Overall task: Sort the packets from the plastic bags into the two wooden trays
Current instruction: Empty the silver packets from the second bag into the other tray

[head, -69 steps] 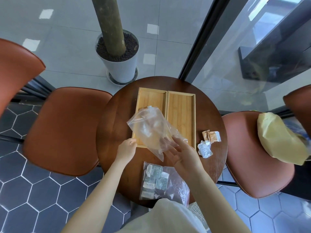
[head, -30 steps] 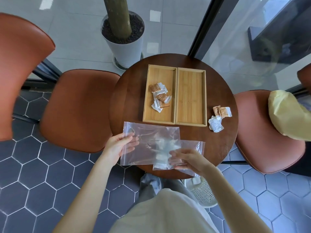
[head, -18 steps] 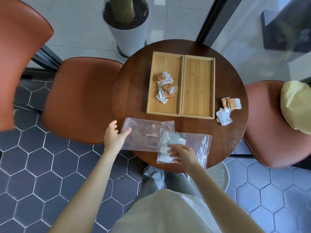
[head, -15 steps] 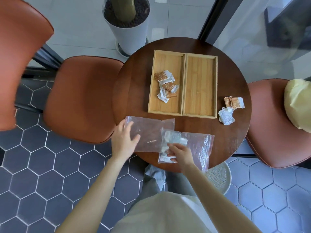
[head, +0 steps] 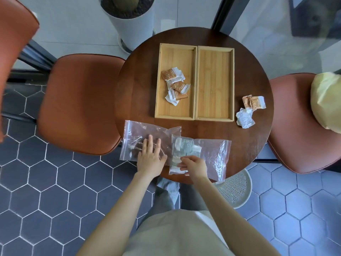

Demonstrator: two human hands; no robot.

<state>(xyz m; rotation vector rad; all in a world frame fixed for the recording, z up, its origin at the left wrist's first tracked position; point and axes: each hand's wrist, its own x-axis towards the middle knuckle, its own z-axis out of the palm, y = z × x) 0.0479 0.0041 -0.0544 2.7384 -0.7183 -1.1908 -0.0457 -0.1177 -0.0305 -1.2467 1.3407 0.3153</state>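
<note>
- While the left hand (head: 151, 157) lies flat, fingers spread, on the empty bag (head: 147, 139) at the table's (head: 142, 100) seven o'clock edge —
- the right hand (head: 193, 166) pinches the packet-filled bag (head: 206, 154) at six o'clock — its packets (head: 183, 146) just beyond the fingertips.

At the centre of the frame, two trays are set side by side, touching, on the round table (head: 140, 85). Packets (head: 175, 85) lie in the left tray (head: 162, 108); more packets (head: 251, 109) lie on the table right of the right tray (head: 215, 80). Below the trays, two overlapping bags (head: 212, 152) are placed at the table's lower edge.
</note>
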